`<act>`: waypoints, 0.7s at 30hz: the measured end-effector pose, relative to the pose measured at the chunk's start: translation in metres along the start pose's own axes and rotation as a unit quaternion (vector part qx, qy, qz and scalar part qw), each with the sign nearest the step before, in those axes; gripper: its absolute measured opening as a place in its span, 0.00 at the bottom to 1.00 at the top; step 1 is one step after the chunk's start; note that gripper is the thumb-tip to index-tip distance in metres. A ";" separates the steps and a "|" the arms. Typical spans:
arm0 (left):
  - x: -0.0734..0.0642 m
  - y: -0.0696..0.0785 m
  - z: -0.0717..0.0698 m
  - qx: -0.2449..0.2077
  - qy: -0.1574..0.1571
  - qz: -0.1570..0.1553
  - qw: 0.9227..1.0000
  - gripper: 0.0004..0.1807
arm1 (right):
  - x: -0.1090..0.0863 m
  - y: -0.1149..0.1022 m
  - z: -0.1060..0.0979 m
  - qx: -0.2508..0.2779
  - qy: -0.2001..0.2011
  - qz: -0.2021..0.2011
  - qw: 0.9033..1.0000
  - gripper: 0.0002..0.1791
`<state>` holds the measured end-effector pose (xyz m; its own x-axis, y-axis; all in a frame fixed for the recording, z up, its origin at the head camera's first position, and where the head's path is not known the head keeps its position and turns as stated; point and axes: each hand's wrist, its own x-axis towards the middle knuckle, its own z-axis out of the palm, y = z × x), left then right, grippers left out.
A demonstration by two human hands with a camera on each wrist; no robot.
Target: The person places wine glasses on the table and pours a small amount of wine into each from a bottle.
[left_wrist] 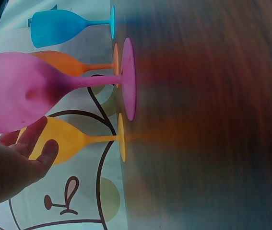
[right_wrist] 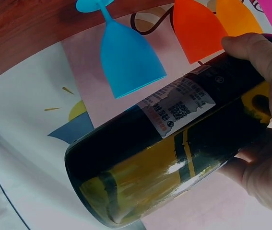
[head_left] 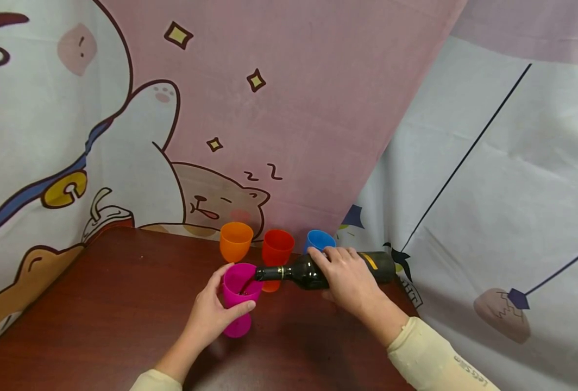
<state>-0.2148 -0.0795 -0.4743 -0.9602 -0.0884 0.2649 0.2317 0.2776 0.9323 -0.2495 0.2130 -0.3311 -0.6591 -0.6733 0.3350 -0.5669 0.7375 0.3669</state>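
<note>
A magenta goblet stands on the table near the middle, its bowl held between the thumb and fingers of my left hand. My right hand grips a dark wine bottle round its body, tipped nearly level with the neck pointing left. The bottle's mouth is at the goblet's rim, and a thin dark stream runs into the bowl, where a little dark liquid shows. In the left wrist view the goblet fills the left side, with fingers below it.
Behind the magenta goblet stand an orange-yellow goblet, a red-orange goblet and a blue goblet, the last partly hidden by the bottle and right hand. The brown table ends against a cartoon-printed cloth.
</note>
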 end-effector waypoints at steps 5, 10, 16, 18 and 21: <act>0.000 -0.001 0.000 -0.001 -0.001 -0.001 1.000 0.54 | -0.001 0.000 0.000 0.002 0.002 0.001 1.000 0.54; -0.001 -0.002 0.000 -0.006 -0.003 0.001 1.000 0.54 | -0.001 -0.001 0.000 0.004 -0.003 0.004 1.000 0.54; -0.001 -0.003 0.000 -0.007 -0.002 0.005 1.000 0.54 | -0.002 -0.001 0.002 0.001 -0.006 0.004 1.000 0.55; -0.001 -0.003 0.000 -0.006 -0.001 0.006 1.000 0.54 | -0.002 -0.001 0.002 0.000 -0.005 0.005 1.000 0.54; -0.001 -0.003 0.000 -0.005 0.002 0.006 1.000 0.54 | -0.001 -0.002 0.003 0.000 -0.008 0.006 1.000 0.54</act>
<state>-0.2142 -0.0798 -0.4771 -0.9566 -0.0881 0.2778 0.2455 0.2697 0.9311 -0.2492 0.2130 -0.3350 -0.6740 -0.6629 0.3260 -0.5587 0.7462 0.3620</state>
